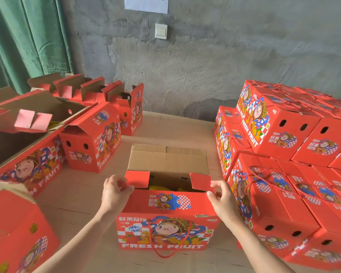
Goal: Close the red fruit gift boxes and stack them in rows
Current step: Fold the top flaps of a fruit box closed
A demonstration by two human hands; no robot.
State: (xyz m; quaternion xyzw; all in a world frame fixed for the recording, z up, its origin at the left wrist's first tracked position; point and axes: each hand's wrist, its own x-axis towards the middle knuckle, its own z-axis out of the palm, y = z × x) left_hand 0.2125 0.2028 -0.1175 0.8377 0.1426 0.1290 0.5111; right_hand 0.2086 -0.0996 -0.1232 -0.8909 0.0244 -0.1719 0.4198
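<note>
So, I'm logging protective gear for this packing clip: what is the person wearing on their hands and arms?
Nothing visible. The left hand and right hand are ungloved, with no rings, watch or bracelet. The left forearm and right forearm are bare to the picture's bottom edge; any sleeve higher up is out of frame.

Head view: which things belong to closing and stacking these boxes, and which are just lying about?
Job: open box, its left flap in the left hand, right flap in the right hand, closed stack, unclosed boxes on the left.
Lying about: green curtain, light switch, wall notice.
</note>
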